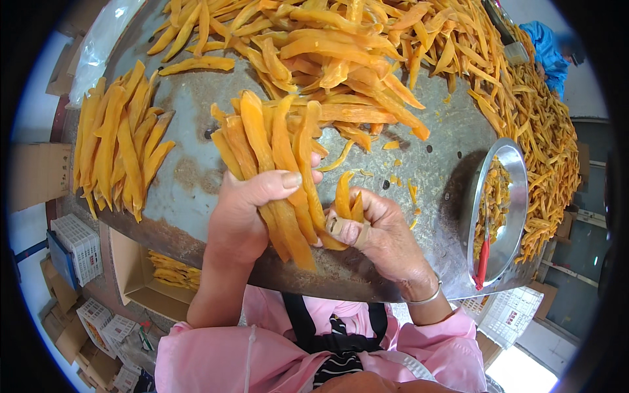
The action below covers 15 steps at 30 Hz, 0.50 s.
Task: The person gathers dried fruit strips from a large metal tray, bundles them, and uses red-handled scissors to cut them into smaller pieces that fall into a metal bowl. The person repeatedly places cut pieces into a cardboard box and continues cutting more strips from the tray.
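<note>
A fanned bundle of orange dried sweet potato strips point(268, 157) is gripped in my left hand point(245, 211), with the thumb laid across it. Close by on the right, my right hand point(378, 231) pinches short strip pieces point(350, 199) that stick up between thumb and fingers; its thumb is bandaged. The right fingertips are at the lower end of the bundle. Beyond my hands lies a large heap of strips point(339, 54) on the worn metal table point(191, 108). A neat pile of strips point(118, 142) sits near the table's left edge.
A metal bowl point(521, 172) at the right holds small pieces and a red-handled tool point(482, 263). A carton point(132, 270) with strips stands below the left edge. White plastic crates point(81, 248) are on the left. A person in blue point(553, 54) is at the far right.
</note>
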Tool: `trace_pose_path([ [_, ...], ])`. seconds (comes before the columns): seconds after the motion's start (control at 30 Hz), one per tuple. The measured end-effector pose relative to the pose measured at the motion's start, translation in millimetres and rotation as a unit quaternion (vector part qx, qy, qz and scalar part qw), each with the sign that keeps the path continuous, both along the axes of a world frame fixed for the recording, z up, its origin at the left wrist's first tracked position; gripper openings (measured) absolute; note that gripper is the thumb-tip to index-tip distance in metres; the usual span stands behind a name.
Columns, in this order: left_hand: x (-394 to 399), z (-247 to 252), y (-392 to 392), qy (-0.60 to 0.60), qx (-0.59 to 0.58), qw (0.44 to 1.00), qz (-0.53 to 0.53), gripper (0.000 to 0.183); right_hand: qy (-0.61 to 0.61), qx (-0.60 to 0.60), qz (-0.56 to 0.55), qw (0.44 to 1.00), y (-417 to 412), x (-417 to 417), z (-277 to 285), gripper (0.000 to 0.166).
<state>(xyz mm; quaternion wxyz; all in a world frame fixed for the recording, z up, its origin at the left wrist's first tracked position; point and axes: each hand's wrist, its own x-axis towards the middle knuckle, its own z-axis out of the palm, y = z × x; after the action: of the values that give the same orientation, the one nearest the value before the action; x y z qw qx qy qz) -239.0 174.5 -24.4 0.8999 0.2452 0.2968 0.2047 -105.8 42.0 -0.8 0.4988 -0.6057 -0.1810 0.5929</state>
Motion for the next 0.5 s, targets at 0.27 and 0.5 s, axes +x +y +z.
trace_pose_path([
  [0.27, 10.4, 10.9, -15.8, 0.051, 0.029, 0.996, -0.069, 0.058, -0.002, 0.064, -0.09, 0.994, 0.2, 14.6, -4.3, 0.024],
  [0.5, 28.1, 2.5, -27.6, 0.06, 0.078, 0.992, -0.073, 0.045, 0.103, 0.093, -0.172, 0.975, 1.1, 7.2, -8.3, 0.048],
])
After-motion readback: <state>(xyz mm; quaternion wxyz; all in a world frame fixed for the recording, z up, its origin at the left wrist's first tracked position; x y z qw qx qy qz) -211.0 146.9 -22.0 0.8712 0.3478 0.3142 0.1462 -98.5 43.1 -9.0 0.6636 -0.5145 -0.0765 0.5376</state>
